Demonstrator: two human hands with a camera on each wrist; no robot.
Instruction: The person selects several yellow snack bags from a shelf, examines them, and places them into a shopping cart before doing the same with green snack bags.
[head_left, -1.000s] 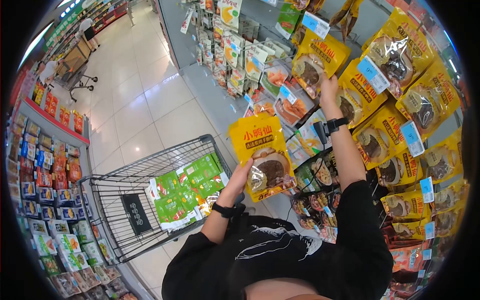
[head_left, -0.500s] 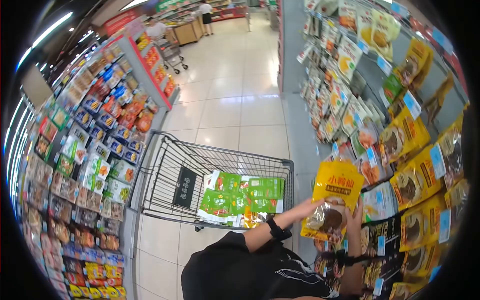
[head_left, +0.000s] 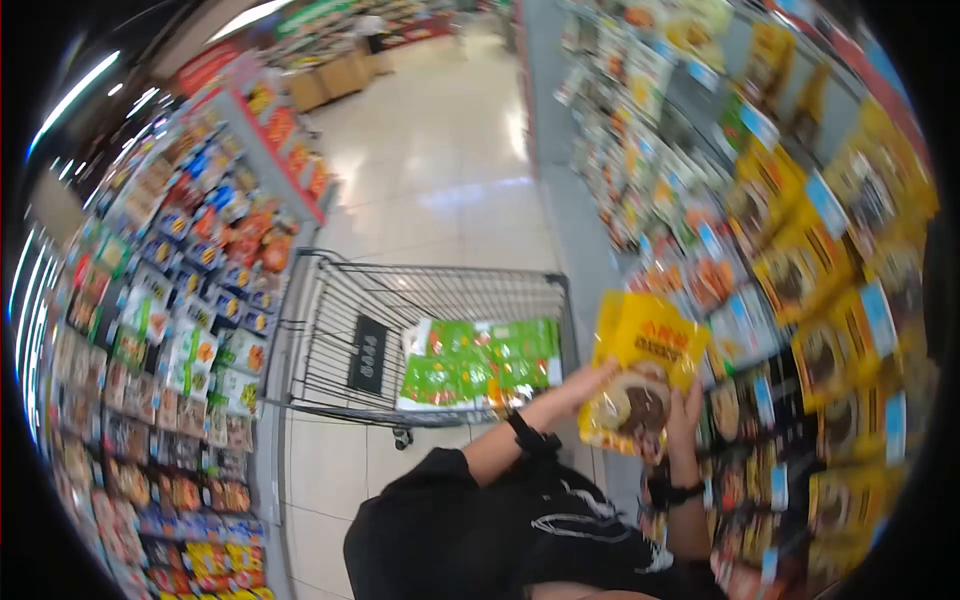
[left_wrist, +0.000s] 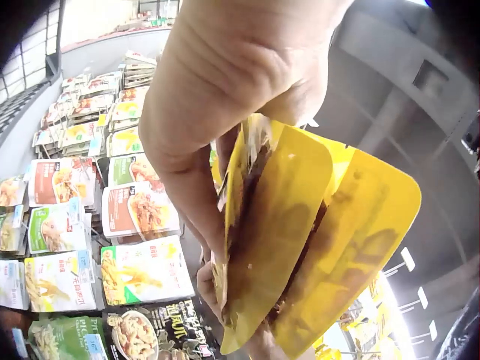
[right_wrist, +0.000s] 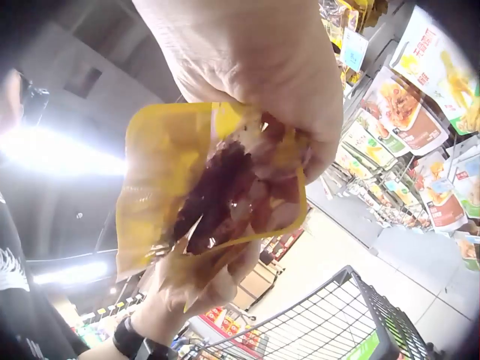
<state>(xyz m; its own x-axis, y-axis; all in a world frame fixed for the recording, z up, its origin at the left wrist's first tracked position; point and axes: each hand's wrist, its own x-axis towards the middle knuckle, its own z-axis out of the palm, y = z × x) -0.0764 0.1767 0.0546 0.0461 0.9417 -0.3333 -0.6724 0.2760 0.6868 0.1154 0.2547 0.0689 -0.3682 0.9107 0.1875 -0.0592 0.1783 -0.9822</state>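
Right of centre in the head view, yellow food pouches are held between two hands; at least two, lying face to back, can be told apart in the left wrist view. The left hand has its grip closed on their left edge, and the right hand has its grip closed on their right edge. A dark band encircles the left wrist. At the middle of the frame, a black wire shopping cart contains green packets, with a dark panel to their left. At far right hang similar yellow pouches, with blue price tags among them. A display of packaged foods fills the left side; pale floor tiles extend toward the top. Lettering on the held pouches is blurred
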